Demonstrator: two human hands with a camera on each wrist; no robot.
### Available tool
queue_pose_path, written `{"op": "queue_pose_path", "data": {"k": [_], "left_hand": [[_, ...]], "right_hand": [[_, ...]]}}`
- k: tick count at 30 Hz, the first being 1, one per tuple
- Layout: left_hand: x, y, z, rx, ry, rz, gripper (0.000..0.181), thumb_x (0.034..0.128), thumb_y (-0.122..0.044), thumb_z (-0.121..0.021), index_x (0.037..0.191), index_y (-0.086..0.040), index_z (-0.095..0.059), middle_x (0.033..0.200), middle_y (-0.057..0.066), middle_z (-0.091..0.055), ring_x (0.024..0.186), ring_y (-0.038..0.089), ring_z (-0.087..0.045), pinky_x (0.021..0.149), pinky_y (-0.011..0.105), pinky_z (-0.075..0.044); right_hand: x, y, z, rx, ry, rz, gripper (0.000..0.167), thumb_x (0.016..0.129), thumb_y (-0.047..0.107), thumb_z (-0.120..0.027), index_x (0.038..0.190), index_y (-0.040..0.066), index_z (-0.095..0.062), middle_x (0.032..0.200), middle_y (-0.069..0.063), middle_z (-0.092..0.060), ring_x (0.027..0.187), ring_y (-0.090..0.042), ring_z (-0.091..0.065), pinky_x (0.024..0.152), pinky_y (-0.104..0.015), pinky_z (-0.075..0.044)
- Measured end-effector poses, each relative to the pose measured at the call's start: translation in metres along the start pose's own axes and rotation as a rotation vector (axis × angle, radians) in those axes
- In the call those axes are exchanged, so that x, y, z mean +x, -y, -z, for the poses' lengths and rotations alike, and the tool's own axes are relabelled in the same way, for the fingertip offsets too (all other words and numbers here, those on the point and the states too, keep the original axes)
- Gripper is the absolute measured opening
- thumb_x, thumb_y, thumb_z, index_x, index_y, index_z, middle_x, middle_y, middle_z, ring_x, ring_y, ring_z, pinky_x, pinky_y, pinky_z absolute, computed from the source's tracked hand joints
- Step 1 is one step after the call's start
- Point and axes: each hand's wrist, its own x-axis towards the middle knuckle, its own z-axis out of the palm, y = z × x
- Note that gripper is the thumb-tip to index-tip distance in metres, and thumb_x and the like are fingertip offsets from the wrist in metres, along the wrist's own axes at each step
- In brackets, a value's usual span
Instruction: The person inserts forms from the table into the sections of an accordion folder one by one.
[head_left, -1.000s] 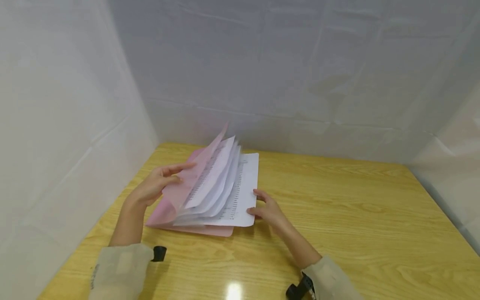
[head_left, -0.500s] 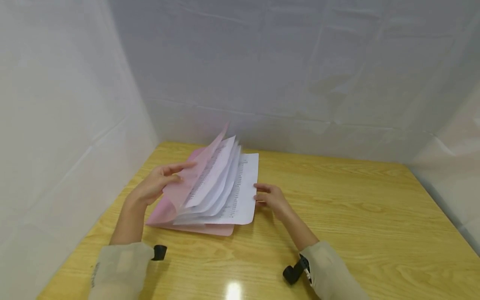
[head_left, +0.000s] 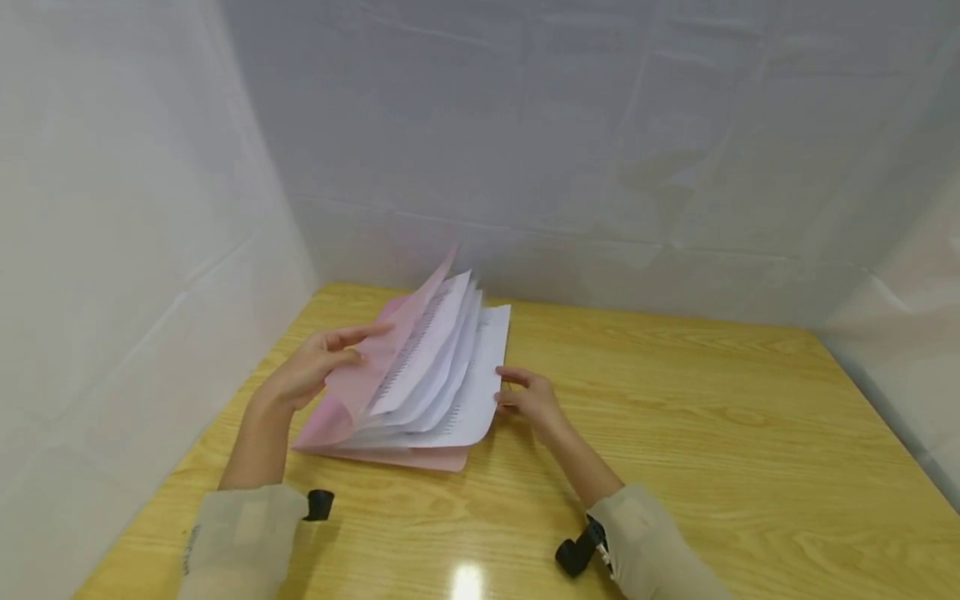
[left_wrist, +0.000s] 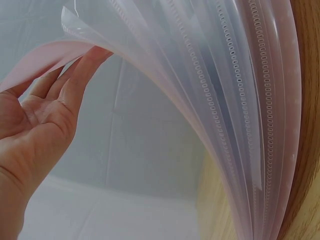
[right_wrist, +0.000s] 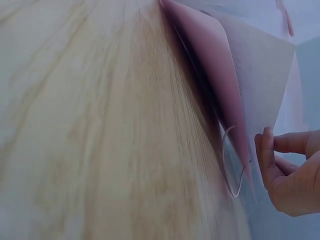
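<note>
A pink display folder point(head_left: 420, 457) lies opened on the table, its leaves fanned upward. My left hand point(head_left: 300, 371) grips the raised, curled pink cover at the left; the left wrist view shows the cover point(left_wrist: 47, 57) bent around behind the fingers. Clear punched sleeves point(left_wrist: 210, 75) spread out to the right of that hand. Between thumb and fingers, my right hand point(head_left: 536, 400) pinches the outer edge of a white printed page point(head_left: 480, 400), lifted off the back cover. In the right wrist view, the right hand point(right_wrist: 295, 180) holds this page's edge above the pink back cover point(right_wrist: 215, 55).
The folder rests on the left part of a wooden table point(head_left: 712, 417). White sheeting point(head_left: 562, 167) hangs behind and at both sides. A thin cord loop point(right_wrist: 234, 192) sticks out from the back cover's edge. Black wrist devices point(head_left: 576, 554) sit by the sleeves.
My right hand slid up along the page's edge, then moved left, lifting and tilting that page inward toward the fanned leaves. The left hand and the cover stay where they were.
</note>
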Motion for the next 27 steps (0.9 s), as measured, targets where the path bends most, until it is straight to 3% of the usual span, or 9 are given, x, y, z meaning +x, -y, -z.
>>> {"op": "queue_pose_path", "data": {"k": [7, 15, 27], "left_hand": [[0.0, -0.001, 0.0, -0.005, 0.005, -0.006, 0.046, 0.0884, 0.002, -0.05, 0.134, -0.004, -0.048, 0.139, 0.014, -0.036, 0.076, 0.009, -0.055, 0.06, 0.021, -0.047], [0.0, 0.001, 0.0, -0.004, 0.001, -0.01, 0.045, 0.0887, 0.002, -0.051, 0.133, -0.005, -0.049, 0.139, 0.012, -0.037, 0.077, 0.009, -0.055, 0.059, 0.021, -0.047], [-0.001, 0.002, 0.001, -0.062, 0.033, -0.002, 0.045, 0.0893, 0.002, -0.05, 0.134, -0.006, -0.048, 0.127, 0.009, -0.05, 0.07, 0.011, -0.057, 0.059, 0.023, -0.049]], "right_hand": [[-0.001, 0.004, -0.01, 0.009, -0.005, 0.016, 0.043, 0.078, -0.012, -0.059, 0.121, -0.008, -0.055, 0.122, -0.023, -0.051, 0.062, -0.013, -0.058, 0.062, -0.025, -0.052], [0.004, 0.003, -0.016, 0.001, -0.002, -0.026, 0.044, 0.079, -0.011, -0.059, 0.123, -0.005, -0.055, 0.123, -0.021, -0.051, 0.058, -0.014, -0.057, 0.061, -0.027, -0.052], [0.008, 0.003, -0.023, 0.008, -0.006, -0.059, 0.045, 0.078, -0.013, -0.059, 0.122, -0.004, -0.056, 0.122, -0.02, -0.051, 0.054, -0.015, -0.055, 0.061, -0.032, -0.053]]}}
